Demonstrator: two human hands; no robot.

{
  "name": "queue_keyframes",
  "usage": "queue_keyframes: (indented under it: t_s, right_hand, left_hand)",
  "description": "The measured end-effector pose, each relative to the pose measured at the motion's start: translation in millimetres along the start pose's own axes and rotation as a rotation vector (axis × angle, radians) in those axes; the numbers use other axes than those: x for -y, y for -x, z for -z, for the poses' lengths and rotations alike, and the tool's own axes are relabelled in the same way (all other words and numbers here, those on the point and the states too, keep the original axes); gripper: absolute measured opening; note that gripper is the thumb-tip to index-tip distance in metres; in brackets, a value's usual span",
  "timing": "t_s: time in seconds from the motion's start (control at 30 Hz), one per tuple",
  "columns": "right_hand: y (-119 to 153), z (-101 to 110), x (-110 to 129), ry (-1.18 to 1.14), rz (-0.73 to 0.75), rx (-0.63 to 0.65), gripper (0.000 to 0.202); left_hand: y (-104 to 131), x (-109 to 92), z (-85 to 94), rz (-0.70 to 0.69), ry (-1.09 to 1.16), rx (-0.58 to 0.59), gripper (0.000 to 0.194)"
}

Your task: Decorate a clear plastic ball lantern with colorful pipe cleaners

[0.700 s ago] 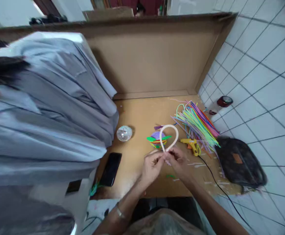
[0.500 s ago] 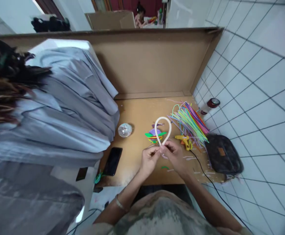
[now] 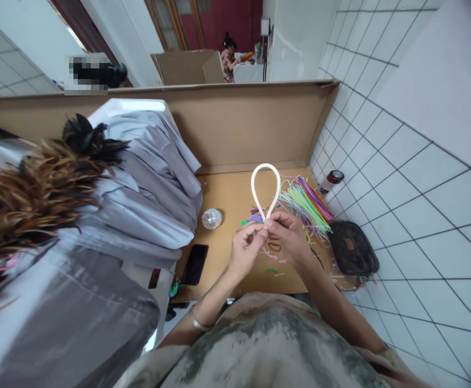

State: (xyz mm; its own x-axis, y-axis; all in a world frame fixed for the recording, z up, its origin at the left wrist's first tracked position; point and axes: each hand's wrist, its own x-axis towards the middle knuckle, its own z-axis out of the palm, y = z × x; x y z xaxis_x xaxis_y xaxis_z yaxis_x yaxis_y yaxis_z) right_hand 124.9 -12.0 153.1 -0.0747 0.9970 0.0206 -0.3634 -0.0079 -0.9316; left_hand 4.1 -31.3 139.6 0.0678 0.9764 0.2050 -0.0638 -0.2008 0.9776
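Observation:
A white pipe cleaner [image 3: 253,186], bent into a teardrop loop, stands up from my fingertips above the table. My left hand [image 3: 247,247] pinches its lower ends from the left. From the right, my right hand [image 3: 291,237] pinches the same spot, its fingertips meeting the left ones. Behind and below the hands lies a purple and green craft piece [image 3: 254,219], mostly hidden now. A brown curled strip [image 3: 275,246] rests on the table close to my right hand. The yellow glue gun [image 3: 308,235] is almost wholly covered by that hand.
A bundle of coloured pipe cleaners [image 3: 306,202] and a dark pouch [image 3: 352,247] lie to the right. On the left are a faceted clear ball [image 3: 212,219], a phone [image 3: 195,264] and draped grey cloth [image 3: 154,178]. A cardboard wall [image 3: 251,126] closes the back.
The head view has tilted up and shifted. Both hands have risen slightly with the loop, which now stands higher and looks longer. My right hand now covers most of the glue gun.

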Motion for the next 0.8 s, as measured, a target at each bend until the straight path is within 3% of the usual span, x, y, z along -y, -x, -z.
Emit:
queue_keyframes:
  t_s: [0.3, 0.47, 0.6, 0.8]
  right_hand:
    - [8.3, -19.5, 8.4, 0.16, 0.081, 0.009, 0.027]
    - [11.1, -29.2, 6.2, 0.277, 0.162, -0.069, 0.027]
    - [11.7, -34.9, 5.4, 0.352, 0.202, -0.118, 0.024]
    - [10.2, -32.8, 10.6, 0.288, 0.172, -0.022, 0.028]
  left_hand:
    - [-3.2, -22.8, 19.0, -0.063, -0.086, -0.036, 0.025]
    - [-1.7, -25.2, 26.4, -0.043, -0.053, -0.054, 0.026]
    - [-1.0, -25.1, 28.4, -0.025, 0.002, -0.133, 0.025]
    - [-1.1, -23.1, 27.3, 0.031, 0.112, -0.148, 0.028]
